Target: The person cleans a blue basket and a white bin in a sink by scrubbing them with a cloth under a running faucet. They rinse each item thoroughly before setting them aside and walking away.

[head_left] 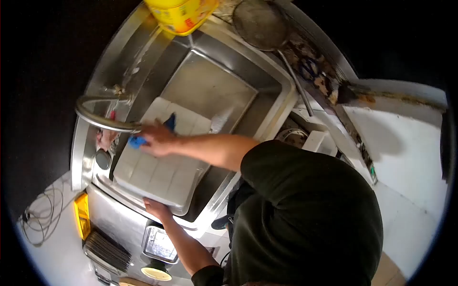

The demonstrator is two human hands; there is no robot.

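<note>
A white plastic container [164, 174] with grid lines across its broad face lies tilted in the metal sink [257, 102]. My right hand [160, 138] is pressed on that face, its fingers closed over a blue cloth [137, 141]. Part of the cloth sticks out on both sides of the hand. At the container's lower edge, my left hand [156, 209] grips the rim, with some fingers hidden. The curved metal faucet [102, 123] reaches over the container, its spout end close to my right hand.
A yellow bucket [179, 16] stands at the sink's top corner. Beside it a round mesh strainer [260, 26] with a long handle lies along the edge. A metal tray [160, 244], a yellow box [82, 215] and dark stacked items [106, 251] sit on the side counter.
</note>
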